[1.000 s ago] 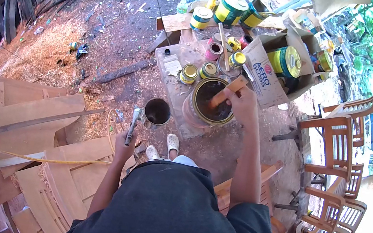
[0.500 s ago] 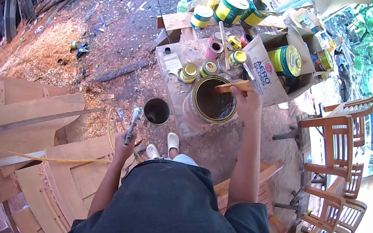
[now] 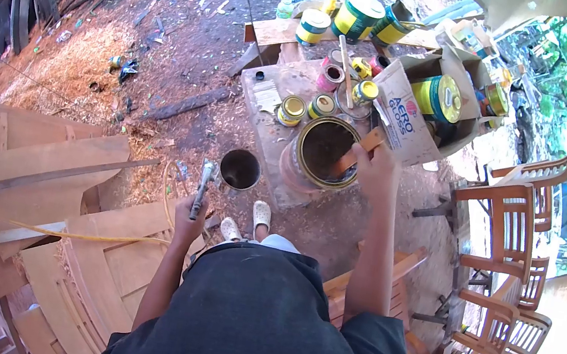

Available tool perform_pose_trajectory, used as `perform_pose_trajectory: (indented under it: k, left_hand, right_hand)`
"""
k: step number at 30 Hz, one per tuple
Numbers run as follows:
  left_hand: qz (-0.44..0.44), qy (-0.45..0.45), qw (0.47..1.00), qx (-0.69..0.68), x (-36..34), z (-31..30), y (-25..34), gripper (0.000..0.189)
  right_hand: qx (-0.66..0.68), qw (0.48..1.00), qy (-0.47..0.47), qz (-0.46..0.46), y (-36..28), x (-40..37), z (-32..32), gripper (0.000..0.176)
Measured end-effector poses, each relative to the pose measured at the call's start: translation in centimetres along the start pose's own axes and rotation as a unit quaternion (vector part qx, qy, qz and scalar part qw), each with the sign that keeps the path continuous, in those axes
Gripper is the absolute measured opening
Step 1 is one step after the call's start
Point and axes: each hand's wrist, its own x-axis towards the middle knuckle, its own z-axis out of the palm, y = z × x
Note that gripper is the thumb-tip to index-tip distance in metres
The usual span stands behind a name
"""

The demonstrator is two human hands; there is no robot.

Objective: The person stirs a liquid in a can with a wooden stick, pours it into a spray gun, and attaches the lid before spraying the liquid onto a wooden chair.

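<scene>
My right hand (image 3: 376, 171) is closed on a flat wooden stick (image 3: 347, 162) whose lower end dips into the dark liquid of a large open can (image 3: 299, 168). That can stands at the near edge of a stained table (image 3: 268, 130). My left hand (image 3: 189, 219) is wrapped round the handle of a metal spray gun (image 3: 203, 185), held upright left of a dark open cup (image 3: 239, 169), which looks attached to it or close beside it; I cannot tell which. Two small yellow-rimmed cans (image 3: 291, 110) stand just beyond the large can.
A cardboard box (image 3: 404, 126) with paint cans is at the table's right. More cans (image 3: 358, 17) stand behind on a plank. Wooden chairs (image 3: 510, 228) line the right side. Wooden panels (image 3: 41, 161) and a yellow hose (image 3: 67, 235) lie at the left.
My right hand has moved slightly down and the stick has swung from the can's upper right towards its lower right. My left hand has barely moved.
</scene>
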Motion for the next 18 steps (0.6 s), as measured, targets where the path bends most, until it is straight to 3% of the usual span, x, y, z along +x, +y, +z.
perform_pose_trajectory:
  k: [4,7,10,18]
  left_hand:
    - [-0.029,-0.003,1.000,-0.007,-0.3,-0.2,1.1,0.039]
    - [-0.032,-0.005,0.999,-0.009,-0.2,-0.3,1.5,0.042]
    - [-0.039,-0.006,0.999,-0.010,-0.3,-0.3,1.3,0.043]
    - [-0.034,-0.011,0.999,-0.021,-0.6,-0.8,1.8,0.043]
  right_hand:
    - [0.212,0.972,-0.008,0.099,-0.1,0.4,1.6,0.021]
    - [0.123,0.986,0.074,0.081,1.2,1.1,1.6,0.020]
    - [0.116,0.983,0.117,0.086,1.8,1.2,1.8,0.020]
    - [0.042,0.981,0.186,0.030,0.6,1.7,3.4,0.021]
